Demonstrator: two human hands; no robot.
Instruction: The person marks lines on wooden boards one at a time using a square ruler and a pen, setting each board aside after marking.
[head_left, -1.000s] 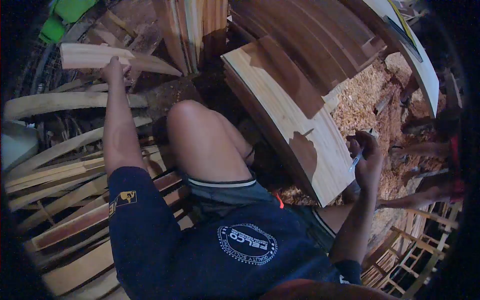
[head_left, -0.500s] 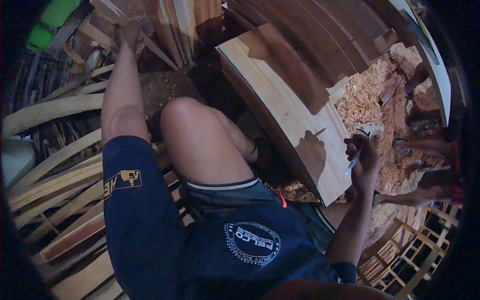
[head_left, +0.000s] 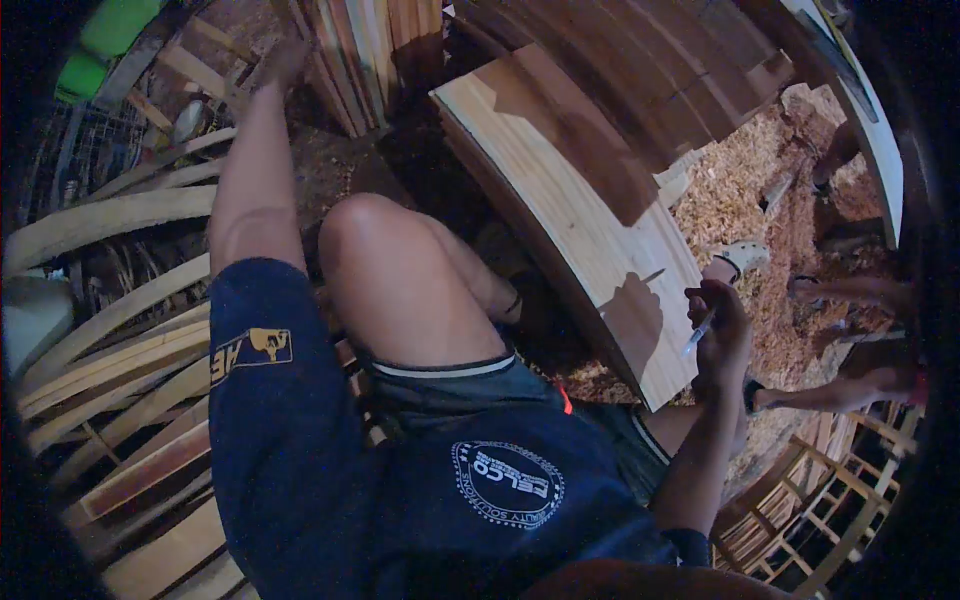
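At the upper left my left arm reaches far out. My left hand (head_left: pixel 282 65) is dim and blurred beside upright wooden boards (head_left: pixel 365 50); its fingers do not show clearly. My right hand (head_left: pixel 722 320) is closed round a slim, light-coloured pen (head_left: pixel 699 334), near the right edge of a pale, curved-edged board (head_left: pixel 570 205). This board lies on top of a stack of similar pieces, in front of my bent knee (head_left: pixel 375 240). Shadows of my right hand and the pen fall on its surface.
Curved wooden ribs (head_left: pixel 120 225) and strips lie along the left. Dark curved boards (head_left: pixel 630 70) are stacked at the top. Wood shavings (head_left: pixel 730 190) cover the ground at right, where other people's legs (head_left: pixel 850 390) show. A slatted wooden frame (head_left: pixel 820 500) stands lower right.
My left hand has moved slightly right toward the upright boards, and the thin slanting strip beside it no longer shows there. My right hand, with the pen, has shifted only a little.
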